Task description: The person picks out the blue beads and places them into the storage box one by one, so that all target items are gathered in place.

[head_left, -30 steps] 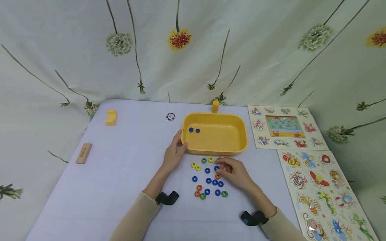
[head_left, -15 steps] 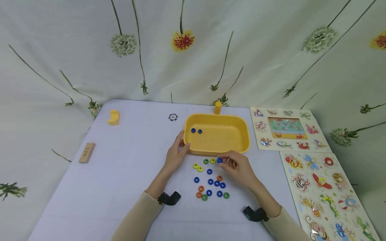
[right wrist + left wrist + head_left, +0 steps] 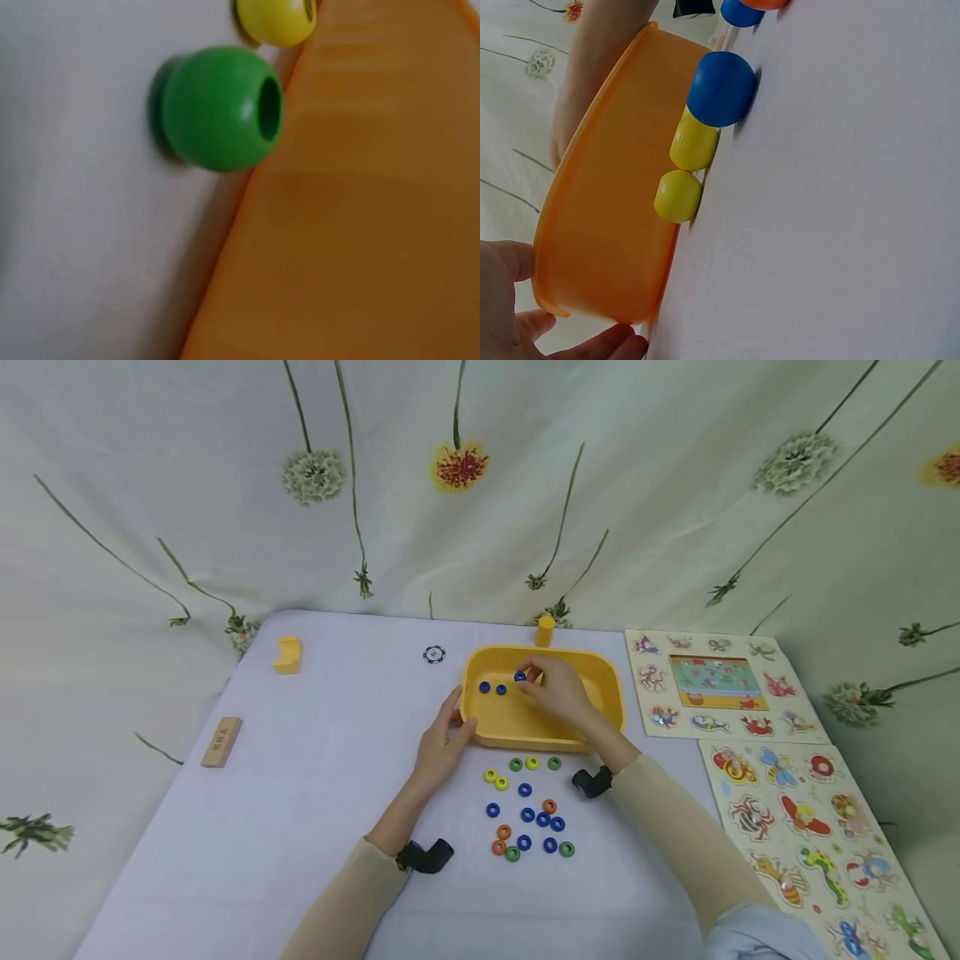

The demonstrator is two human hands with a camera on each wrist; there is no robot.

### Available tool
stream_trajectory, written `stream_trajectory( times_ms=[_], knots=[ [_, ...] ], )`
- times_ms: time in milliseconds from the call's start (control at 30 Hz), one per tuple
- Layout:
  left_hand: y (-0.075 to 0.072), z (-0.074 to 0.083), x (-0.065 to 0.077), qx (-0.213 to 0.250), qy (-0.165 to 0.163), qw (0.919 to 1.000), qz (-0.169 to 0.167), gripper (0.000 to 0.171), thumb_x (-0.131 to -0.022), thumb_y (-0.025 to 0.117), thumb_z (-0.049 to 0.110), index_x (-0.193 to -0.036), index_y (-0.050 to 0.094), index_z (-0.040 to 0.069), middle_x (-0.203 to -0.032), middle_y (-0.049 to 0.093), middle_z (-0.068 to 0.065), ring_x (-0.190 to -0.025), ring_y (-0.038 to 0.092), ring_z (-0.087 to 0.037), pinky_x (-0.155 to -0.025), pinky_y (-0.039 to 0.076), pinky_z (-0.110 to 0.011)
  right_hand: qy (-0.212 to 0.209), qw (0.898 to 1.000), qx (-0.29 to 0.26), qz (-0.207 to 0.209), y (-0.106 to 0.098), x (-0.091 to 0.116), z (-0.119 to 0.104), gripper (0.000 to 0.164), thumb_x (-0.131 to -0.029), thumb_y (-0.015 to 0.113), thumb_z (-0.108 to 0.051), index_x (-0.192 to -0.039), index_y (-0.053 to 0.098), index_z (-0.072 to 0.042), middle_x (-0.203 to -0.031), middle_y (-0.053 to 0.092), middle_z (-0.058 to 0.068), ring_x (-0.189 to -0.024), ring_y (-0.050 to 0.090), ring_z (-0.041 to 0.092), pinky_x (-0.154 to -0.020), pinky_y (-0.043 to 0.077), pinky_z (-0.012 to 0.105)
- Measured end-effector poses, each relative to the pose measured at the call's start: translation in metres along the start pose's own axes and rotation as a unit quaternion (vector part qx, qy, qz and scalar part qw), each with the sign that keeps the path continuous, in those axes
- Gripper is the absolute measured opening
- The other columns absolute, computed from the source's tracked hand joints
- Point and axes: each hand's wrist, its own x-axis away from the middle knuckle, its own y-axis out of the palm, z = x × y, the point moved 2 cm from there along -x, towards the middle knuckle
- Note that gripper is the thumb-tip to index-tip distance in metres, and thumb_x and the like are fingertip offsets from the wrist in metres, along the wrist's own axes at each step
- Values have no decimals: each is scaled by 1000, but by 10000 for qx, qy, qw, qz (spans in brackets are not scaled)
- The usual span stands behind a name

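Observation:
A shallow yellow tray (image 3: 540, 745) stands on the white table, with two blue beads (image 3: 484, 687) lying inside near its left end. At the tray's left front corner my left hand (image 3: 441, 747) holds the tray, thumb by the rim and fingers against the outer wall, as the left wrist view shows. Over the tray, my right hand (image 3: 558, 687) pinches another blue bead (image 3: 520, 677) between thumb and fingers. Loose blue, yellow, green and orange beads lie in front of the tray, among them a green bead (image 3: 221, 109) close to its wall. The right wrist view does not show the right hand.
Right of the tray lie two picture puzzle boards (image 3: 720, 683). A yellow cylinder (image 3: 545, 631) stands behind the tray, and a poker chip (image 3: 433, 654) lies to its left. Farther left are a yellow L-shaped block (image 3: 288, 656) and a wooden block (image 3: 222, 742).
My right hand has picked up a blue bead from in front of the tray and carried it up and left over the tray. My left hand stays at the tray's corner.

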Motion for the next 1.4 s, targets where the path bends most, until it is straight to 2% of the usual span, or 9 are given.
stream_trajectory(
  times_ms=[133, 300, 433, 533, 633, 767, 967, 1200, 1400],
  knots=[
    [0, -1, 1, 20, -20, 10000, -59, 58, -89, 45, 45, -139, 18, 38, -116, 53, -5, -105, 48, -19, -92, 36, -45, 334, 9979, 279, -473, 13, -13, 4, 16, -80, 65, -24, -94, 61, -17, -78, 57, -1, -72, 49, 16, -63, 39, 27],
    [-1, -2, 1, -16, 60, 10000, -5, 57, -89, 45, 45, -139, 19, 38, -116, 54, -5, -105, 49, -18, -93, 35, -45, 411, 9925, 626, -967, 24, -20, 5, 17, -82, 63, -25, -96, 59, -17, -82, 56, 0, -76, 50, 17, -66, 41, 28],
    [0, -2, 0, -11, 143, 9999, 9, 57, -89, 45, 43, -140, 19, 36, -116, 54, -6, -105, 49, -19, -93, 35, -45, 569, 9891, 777, -1110, 25, -20, 9, 20, -82, 63, -26, -100, 58, -17, -82, 55, 0, -76, 50, 17, -66, 40, 28],
    [0, -1, 0, 34, 156, 9999, 28, 57, -89, 46, 41, -140, 20, 36, -116, 54, -6, -104, 49, -19, -93, 35, -45, 678, 9906, 686, -971, 20, -14, 10, 26, -82, 63, -27, -106, 57, -18, -82, 55, 0, -75, 50, 17, -65, 39, 28],
    [1, -1, 0, 71, 158, 9998, 16, 58, -89, 47, 41, -140, 20, 35, -115, 55, -6, -104, 50, -19, -93, 35, -45, 677, 9950, 442, -581, 9, -1, 9, 31, -81, 64, -28, -109, 57, -20, -81, 55, -2, -72, 49, 17, -62, 38, 28],
    [1, -1, 1, 47, 191, 9998, 14, 58, -89, 46, 43, -140, 21, 33, -115, 55, -5, -104, 50, -19, -93, 34, -46, 216, 9997, -27, 110, -7, 27, 6, 32, -81, 64, -28, -109, 58, -16, -79, 56, -1, -64, 46, 17, -56, 37, 27],
    [-1, -1, 0, -21, 252, 9997, 27, 58, -89, 44, 45, -140, 19, 34, -114, 54, -4, -104, 50, -18, -94, 35, -47, -335, 9942, -631, 802, -26, 80, 8, 33, -80, 66, -27, -106, 59, -10, -77, 55, -2, -58, 42, 14, -51, 35, 22],
    [-1, 0, 1, 2, 111, 9999, -29, 58, -89, 45, 45, -139, 18, 38, -116, 53, -6, -106, 49, -20, -93, 35, -48, -937, 9881, -1056, 607, -13, 126, -1, 31, -76, 70, -18, -104, 61, -10, -77, 56, -3, -53, 40, 10, -46, 33, 20],
    [1, 0, -1, -15, 141, 9999, -43, 59, -89, 45, 45, -140, 18, 35, -116, 54, -6, -105, 49, -20, -92, 35, -48, -1174, 9871, -1091, 35, 9, 142, -16, 31, -76, 70, -21, -104, 61, -11, -79, 58, 0, -51, 40, 7, -45, 33, 19]
  ],
)
